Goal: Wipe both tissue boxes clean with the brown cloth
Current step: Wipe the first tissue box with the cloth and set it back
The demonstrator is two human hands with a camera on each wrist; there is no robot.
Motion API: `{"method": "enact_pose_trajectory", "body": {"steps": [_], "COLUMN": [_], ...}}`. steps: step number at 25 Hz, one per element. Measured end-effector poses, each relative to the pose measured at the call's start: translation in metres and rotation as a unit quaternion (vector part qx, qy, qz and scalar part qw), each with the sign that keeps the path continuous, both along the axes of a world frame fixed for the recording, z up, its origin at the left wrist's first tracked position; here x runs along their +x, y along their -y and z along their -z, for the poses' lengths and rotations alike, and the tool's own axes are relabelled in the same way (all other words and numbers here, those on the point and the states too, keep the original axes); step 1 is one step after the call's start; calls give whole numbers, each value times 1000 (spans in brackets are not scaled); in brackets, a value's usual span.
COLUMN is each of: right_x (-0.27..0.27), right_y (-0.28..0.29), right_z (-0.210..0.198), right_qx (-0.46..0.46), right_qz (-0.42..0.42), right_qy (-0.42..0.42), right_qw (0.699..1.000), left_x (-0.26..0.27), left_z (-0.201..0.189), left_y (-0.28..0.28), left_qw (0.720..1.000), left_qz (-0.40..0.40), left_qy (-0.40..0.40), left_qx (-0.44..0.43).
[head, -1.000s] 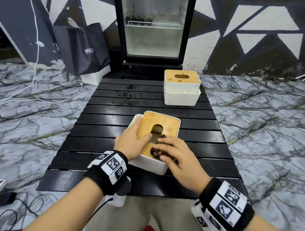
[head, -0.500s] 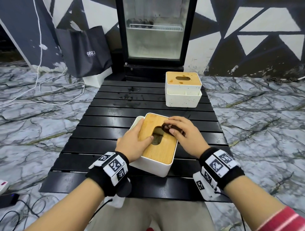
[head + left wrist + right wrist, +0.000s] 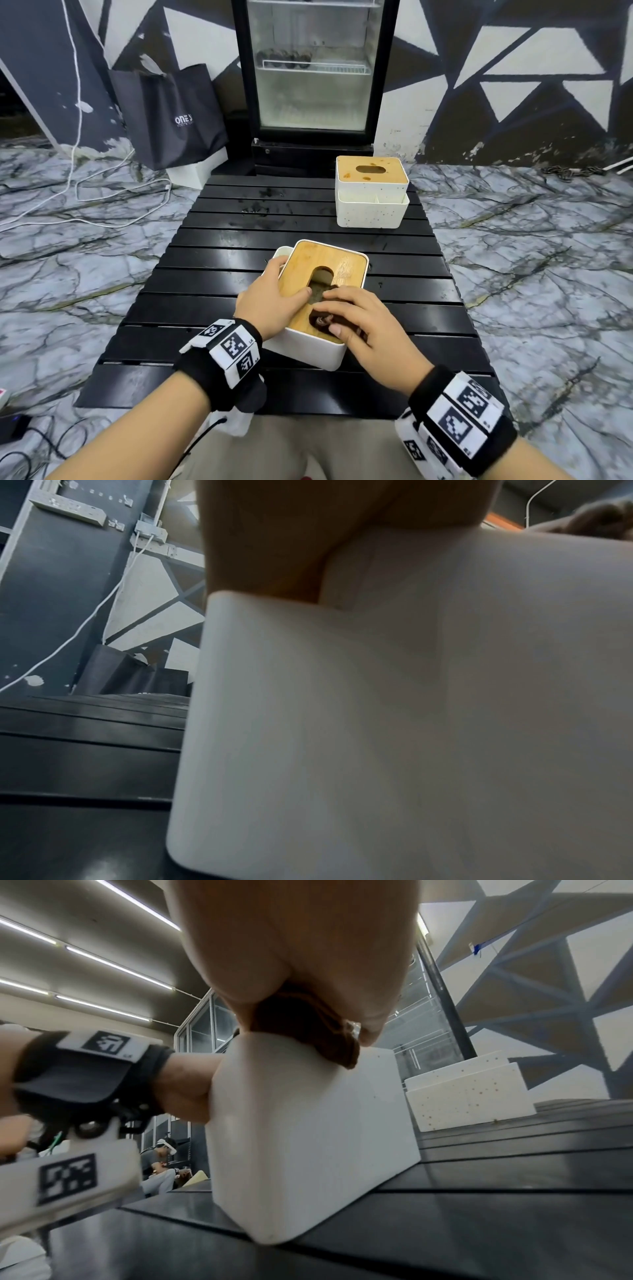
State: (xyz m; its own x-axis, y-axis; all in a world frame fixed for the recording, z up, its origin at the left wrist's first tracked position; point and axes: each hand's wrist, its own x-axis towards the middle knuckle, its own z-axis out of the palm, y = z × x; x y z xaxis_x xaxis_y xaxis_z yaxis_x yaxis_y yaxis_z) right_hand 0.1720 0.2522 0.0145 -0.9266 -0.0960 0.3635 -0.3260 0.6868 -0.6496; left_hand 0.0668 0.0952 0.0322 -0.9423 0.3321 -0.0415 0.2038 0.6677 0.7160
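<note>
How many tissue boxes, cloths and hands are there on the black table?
Tissue boxes: 2, the near box and the far box.
Cloths: 1, the brown cloth.
Hands: 2, the left hand and the right hand.
Total: 5.

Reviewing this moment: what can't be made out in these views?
- Crumpled brown cloth: mostly hidden under the right hand, head view.
- Near white tissue box with wooden lid: inside dark, head view.
- Left hand: fingers cut off and blurred, left wrist view.

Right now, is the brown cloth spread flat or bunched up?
Bunched. The brown cloth shows only as a crumpled wad under the right hand, pressed on the near tissue box lid.
</note>
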Motion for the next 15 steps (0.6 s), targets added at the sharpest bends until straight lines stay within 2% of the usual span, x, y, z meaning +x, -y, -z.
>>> {"method": "enact_pose_trajectory", "body": {"steps": [3,10,12,15], "right_x": [-15,-47,-39,-22], "right_y": [-12,-41,-37,-30], "right_z": [-3,-18,-16,-16], "right_qx": [13,8,3,6], "right_qz": [5,88,102,117], "right_qy": [8,56,47,46], "right_qw": [1000,994,994,992], "left_x": [0,-11,-20,-32], "left_z": [-1,-4,-9,-19], "left_y": [1,-1,0,3], "left_qw": [1000,998,994,978], "left_qz": [3,57,88,139], "left_qy": [2,34,22,-42], "left_qx": [6,-20,-61,-148]}}
